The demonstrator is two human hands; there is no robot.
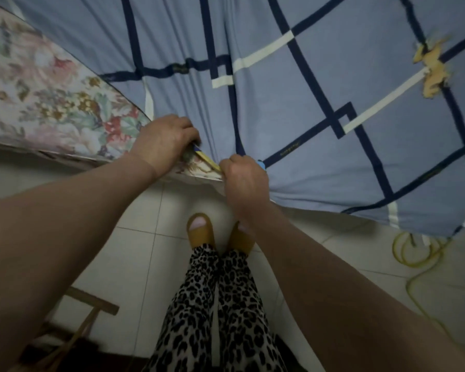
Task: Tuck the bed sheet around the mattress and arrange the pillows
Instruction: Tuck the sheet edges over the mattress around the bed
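A grey-blue bed sheet (320,84) with navy and cream lines lies over the mattress (43,98), whose floral cover shows bare at the left. My left hand (164,143) grips the sheet's edge at the mattress corner, fingers curled over it. My right hand (243,181) is closed on the same edge a little to the right, at the near side of the bed. The sheet stretches between the two hands, and a cream strip of its hem shows there. To the right the sheet hangs loose over the side. No pillows are in view.
I stand on pale floor tiles (134,259) in yellow slippers (200,232). A yellow cable (414,253) coils on the floor at the right. A wooden frame (91,302) stands at the lower left. The sheet has a torn yellowish patch (432,68) at the upper right.
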